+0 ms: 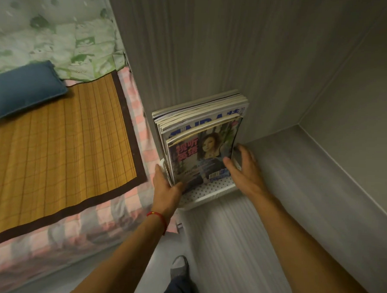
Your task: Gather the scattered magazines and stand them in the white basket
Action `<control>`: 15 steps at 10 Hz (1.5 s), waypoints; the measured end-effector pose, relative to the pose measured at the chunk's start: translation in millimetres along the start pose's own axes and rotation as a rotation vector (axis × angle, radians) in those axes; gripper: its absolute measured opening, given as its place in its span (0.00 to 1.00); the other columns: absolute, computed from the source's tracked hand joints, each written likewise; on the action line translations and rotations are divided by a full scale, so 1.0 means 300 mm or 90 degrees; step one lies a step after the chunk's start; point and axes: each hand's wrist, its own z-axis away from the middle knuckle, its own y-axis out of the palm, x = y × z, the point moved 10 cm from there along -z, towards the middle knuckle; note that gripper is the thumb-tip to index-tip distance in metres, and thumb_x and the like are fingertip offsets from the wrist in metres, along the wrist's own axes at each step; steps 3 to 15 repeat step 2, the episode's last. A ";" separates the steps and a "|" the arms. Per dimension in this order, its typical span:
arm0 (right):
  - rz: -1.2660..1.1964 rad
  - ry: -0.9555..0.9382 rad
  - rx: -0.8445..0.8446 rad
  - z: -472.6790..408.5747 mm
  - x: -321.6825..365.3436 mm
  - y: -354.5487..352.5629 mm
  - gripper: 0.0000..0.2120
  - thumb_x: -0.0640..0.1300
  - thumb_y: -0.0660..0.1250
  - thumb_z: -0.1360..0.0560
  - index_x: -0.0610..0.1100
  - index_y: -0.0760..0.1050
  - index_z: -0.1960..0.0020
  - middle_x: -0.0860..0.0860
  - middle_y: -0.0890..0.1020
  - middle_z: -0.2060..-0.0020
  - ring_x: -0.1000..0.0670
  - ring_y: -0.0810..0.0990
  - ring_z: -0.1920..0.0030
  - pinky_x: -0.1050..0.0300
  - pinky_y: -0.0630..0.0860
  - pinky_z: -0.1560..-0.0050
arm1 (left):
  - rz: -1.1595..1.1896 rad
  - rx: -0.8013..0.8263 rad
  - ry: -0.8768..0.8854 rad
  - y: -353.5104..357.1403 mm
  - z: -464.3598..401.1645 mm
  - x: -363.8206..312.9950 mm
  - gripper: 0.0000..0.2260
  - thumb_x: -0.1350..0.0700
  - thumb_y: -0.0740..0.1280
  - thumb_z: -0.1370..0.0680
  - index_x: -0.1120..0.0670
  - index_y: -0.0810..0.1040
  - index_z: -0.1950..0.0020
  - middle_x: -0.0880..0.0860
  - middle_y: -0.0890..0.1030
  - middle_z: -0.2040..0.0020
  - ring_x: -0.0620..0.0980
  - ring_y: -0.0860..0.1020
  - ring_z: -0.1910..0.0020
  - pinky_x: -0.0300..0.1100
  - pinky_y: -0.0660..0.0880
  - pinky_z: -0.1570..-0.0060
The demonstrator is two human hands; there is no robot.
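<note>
A white perforated basket (210, 193) sits on the floor against the grey wall, beside the bed. Several magazines (202, 133) stand upright in it, leaning back toward the wall; the front one shows a woman and red characters on its cover. My left hand (165, 187) grips the lower left edge of the stack, thumb on the front cover. On the stack's right side my right hand (243, 169) rests with fingers spread, thumb against the front cover's right edge.
To the left is a bed with a bamboo mat (53, 143), a blue pillow (23, 90) and a green patterned quilt (55, 31). Grey walls meet in a corner at the right. My foot (179, 266) stands on the grey floor below the basket.
</note>
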 end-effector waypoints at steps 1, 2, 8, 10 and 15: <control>-0.005 -0.022 -0.010 0.088 -0.006 -0.025 0.32 0.64 0.60 0.25 0.55 0.58 0.24 0.50 0.64 0.26 0.47 0.65 0.27 0.46 0.67 0.30 | -0.082 0.005 0.075 -0.020 0.071 -0.088 0.32 0.53 0.76 0.29 0.38 0.61 0.34 0.48 0.69 0.32 0.43 0.69 0.35 0.47 0.71 0.33; -0.055 -0.020 -0.052 0.185 0.009 -0.066 0.26 0.61 0.61 0.24 0.55 0.65 0.28 0.51 0.69 0.30 0.49 0.70 0.31 0.55 0.69 0.38 | -0.132 -0.016 0.120 -0.063 0.155 -0.164 0.35 0.52 0.74 0.27 0.42 0.58 0.26 0.53 0.63 0.24 0.47 0.66 0.31 0.45 0.67 0.33; -0.055 -0.020 -0.052 0.185 0.009 -0.066 0.26 0.61 0.61 0.24 0.55 0.65 0.28 0.51 0.69 0.30 0.49 0.70 0.31 0.55 0.69 0.38 | -0.132 -0.016 0.120 -0.063 0.155 -0.164 0.35 0.52 0.74 0.27 0.42 0.58 0.26 0.53 0.63 0.24 0.47 0.66 0.31 0.45 0.67 0.33; -0.055 -0.020 -0.052 0.185 0.009 -0.066 0.26 0.61 0.61 0.24 0.55 0.65 0.28 0.51 0.69 0.30 0.49 0.70 0.31 0.55 0.69 0.38 | -0.132 -0.016 0.120 -0.063 0.155 -0.164 0.35 0.52 0.74 0.27 0.42 0.58 0.26 0.53 0.63 0.24 0.47 0.66 0.31 0.45 0.67 0.33; -0.055 -0.020 -0.052 0.185 0.009 -0.066 0.26 0.61 0.61 0.24 0.55 0.65 0.28 0.51 0.69 0.30 0.49 0.70 0.31 0.55 0.69 0.38 | -0.132 -0.016 0.120 -0.063 0.155 -0.164 0.35 0.52 0.74 0.27 0.42 0.58 0.26 0.53 0.63 0.24 0.47 0.66 0.31 0.45 0.67 0.33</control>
